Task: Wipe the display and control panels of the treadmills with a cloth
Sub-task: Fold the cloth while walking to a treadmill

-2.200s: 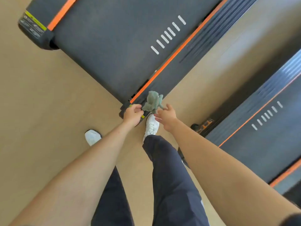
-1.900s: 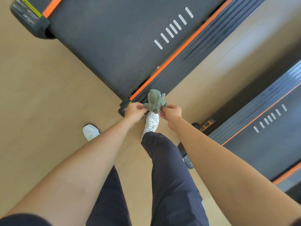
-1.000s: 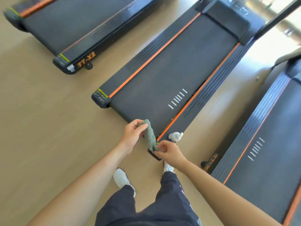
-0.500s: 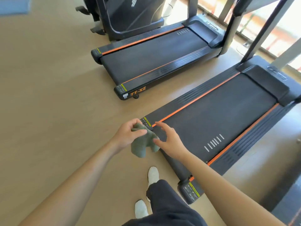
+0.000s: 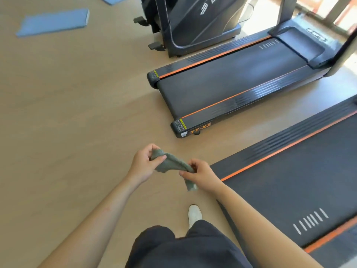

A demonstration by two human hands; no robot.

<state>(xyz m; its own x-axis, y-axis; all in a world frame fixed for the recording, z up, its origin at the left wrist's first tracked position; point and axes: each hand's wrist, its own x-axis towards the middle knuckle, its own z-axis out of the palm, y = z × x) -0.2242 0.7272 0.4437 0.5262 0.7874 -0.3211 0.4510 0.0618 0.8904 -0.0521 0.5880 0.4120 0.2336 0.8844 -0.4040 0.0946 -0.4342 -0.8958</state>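
Stretching the small grey-green terry cloth (image 5: 172, 163) out long, no longer bunching it as half a second ago; pinching one end in the left hand (image 5: 143, 166), the other in the right hand (image 5: 201, 176), fingers curled onto it, just off the rear corner of the near black orange-striped treadmill (image 5: 289, 180). Likely readying a fresh face, not yet wiping any console.

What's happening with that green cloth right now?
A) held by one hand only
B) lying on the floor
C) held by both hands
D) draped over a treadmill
C: the left hand and the right hand each pinch one end of the cloth.
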